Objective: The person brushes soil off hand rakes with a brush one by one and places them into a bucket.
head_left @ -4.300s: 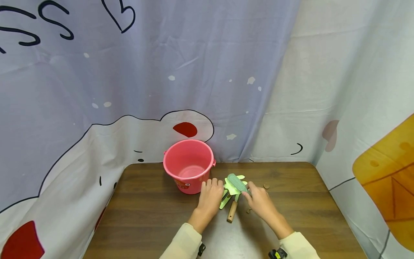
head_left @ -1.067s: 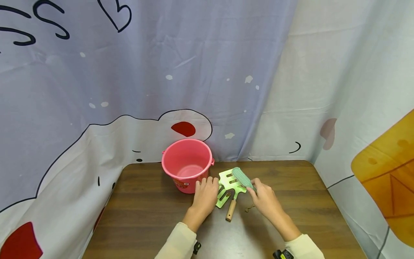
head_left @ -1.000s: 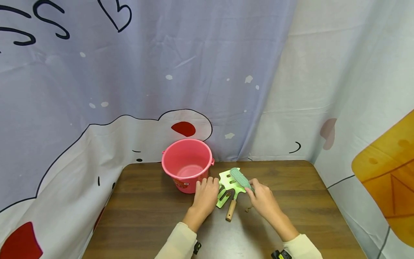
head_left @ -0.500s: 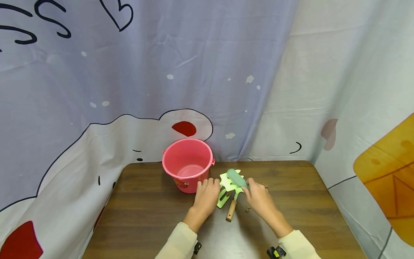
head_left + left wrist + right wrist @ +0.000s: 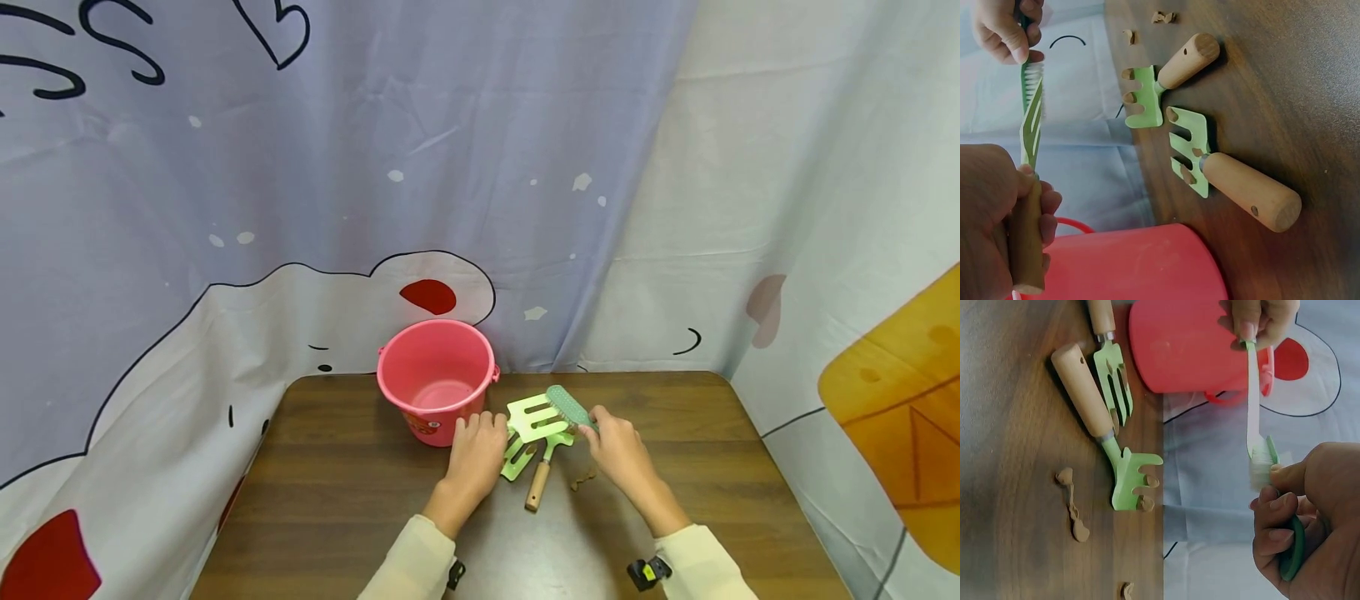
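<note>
My left hand grips the wooden handle of a green garden fork, held up off the table. In my right hand is a green brush, whose white bristles touch the fork's tined end. Below them on the table lie a small green rake and a second green fork, both with wooden handles. Brown clumps stick to the tines of these two tools. In the left wrist view the held fork appears almost edge-on.
A pink bucket stands upright at the back of the wooden table, left of the tools. Brown crumbs lie on the table beside the rake. A patterned curtain hangs behind the table's far edge.
Since half a second ago the brush has slid to the right and a little away along the fork, toward its tips. The fork's face has tilted. My left hand stays nearly in place.
</note>
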Motion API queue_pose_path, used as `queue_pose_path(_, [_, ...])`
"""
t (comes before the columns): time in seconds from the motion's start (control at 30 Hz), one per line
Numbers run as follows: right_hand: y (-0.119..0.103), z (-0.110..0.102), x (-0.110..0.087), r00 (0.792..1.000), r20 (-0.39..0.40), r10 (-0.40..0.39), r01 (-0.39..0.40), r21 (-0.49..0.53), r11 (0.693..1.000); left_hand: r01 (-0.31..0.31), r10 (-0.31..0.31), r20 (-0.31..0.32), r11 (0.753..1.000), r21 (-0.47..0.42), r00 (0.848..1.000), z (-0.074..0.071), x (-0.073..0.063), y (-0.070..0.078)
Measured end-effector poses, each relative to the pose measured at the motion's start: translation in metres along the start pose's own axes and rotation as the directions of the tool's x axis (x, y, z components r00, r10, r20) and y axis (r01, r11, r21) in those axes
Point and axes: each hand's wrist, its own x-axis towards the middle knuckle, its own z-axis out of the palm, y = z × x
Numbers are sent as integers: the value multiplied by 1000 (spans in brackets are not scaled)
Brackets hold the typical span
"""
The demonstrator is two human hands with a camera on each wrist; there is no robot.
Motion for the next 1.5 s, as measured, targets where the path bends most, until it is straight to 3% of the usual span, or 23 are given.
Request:
queue_pose_path(0.47, [19, -9, -1, 998, -60, 6, -6, -1, 1000, 12, -8, 76, 999, -53, 997, -5, -1, -1])
queue_pose_path(0.7, [11, -15, -4, 994, -95, -54, 55, 11, 998, 12, -7, 74, 998, -69, 997, -2, -1, -1])
queue_pose_path(0.97, [-9, -6, -13, 994, -40, -105, 108, 65, 992, 10, -2, 100, 997, -76, 995, -1, 1, 1])
queue_pose_path(1.23, [-21, 10, -21, 977, -110, -182, 190, 72, 979, 15, -10, 77, 998, -68, 997, -2, 3, 6])
queue_pose_path(1.5, [-23, 19, -22, 975, -130, -183, 193, 68, 979, 10, -9, 28, 999, -46, 1000, -2, 4, 9])
